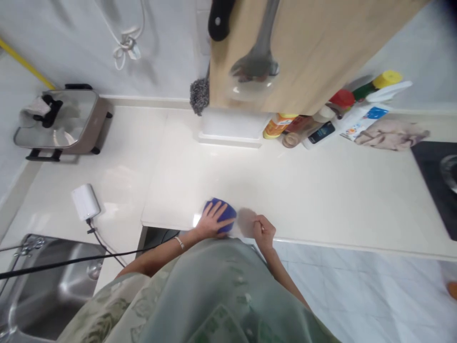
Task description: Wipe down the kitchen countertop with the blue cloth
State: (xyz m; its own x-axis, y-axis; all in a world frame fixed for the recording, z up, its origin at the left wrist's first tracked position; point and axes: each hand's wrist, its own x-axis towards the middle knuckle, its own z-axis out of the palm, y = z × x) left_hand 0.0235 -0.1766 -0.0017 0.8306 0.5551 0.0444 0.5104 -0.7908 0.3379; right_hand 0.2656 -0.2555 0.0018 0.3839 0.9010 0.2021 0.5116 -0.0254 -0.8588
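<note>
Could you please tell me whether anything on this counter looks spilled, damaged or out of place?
No spill or damage is visible. The crumpled cloth looks slightly untidy, lying right beside the black hob. The white device, with a cable attached, sits near the sink, an odd spot for electronics.

**Layout at the Front Edge**

The left hand [213, 220] lies with fingers spread on a blue cloth [225, 215], pressed to the white countertop [321, 190]. The right hand [264, 232] is curled just beside it, at the counter's front edge; whether it grips anything cannot be determined. A lidded pan [67, 121] stands at far left, behind a white device [85, 202] with a black cable [103, 244]. Bottles [280, 126] line the rear, right of centre. A crumpled beige cloth [391, 134] lies near the dark hob [433, 178].
</note>
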